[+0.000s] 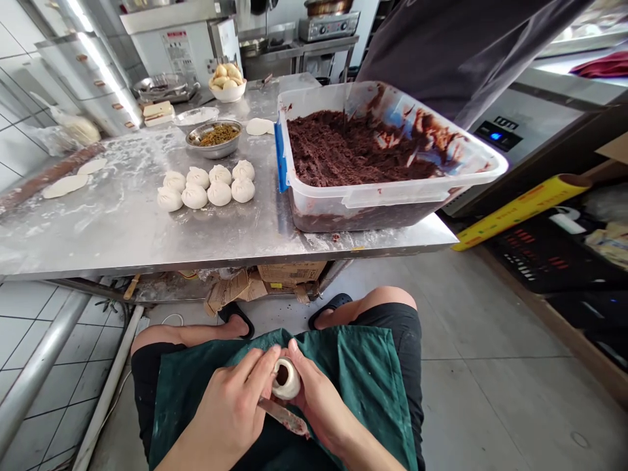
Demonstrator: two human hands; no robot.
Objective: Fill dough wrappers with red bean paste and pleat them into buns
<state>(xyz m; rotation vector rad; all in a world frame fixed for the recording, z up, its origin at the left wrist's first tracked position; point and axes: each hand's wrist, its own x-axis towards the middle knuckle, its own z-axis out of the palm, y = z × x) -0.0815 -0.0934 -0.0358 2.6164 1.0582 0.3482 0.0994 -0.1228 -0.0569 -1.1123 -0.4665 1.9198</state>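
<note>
Both hands meet over my green apron (363, 373) in my lap. My left hand (230, 405) and my right hand (318, 399) pinch a small white dough bun (287, 379) with dark paste showing in its open top. A flat spatula (284, 417) smeared with paste lies between the hands under the bun; which hand grips it is unclear. On the steel table (122, 222) ahead sit several finished buns (206, 185) in two rows. A clear plastic tub of dark red bean paste (358, 154) stands at the table's right end.
A steel bowl of greenish filling (216, 137), a white bowl of buns (227, 82) and flat dough rounds (66, 185) lie on the floured table. A person in a dark top (456, 52) stands behind the tub. Black crates and a yellow roll (520, 209) are at right.
</note>
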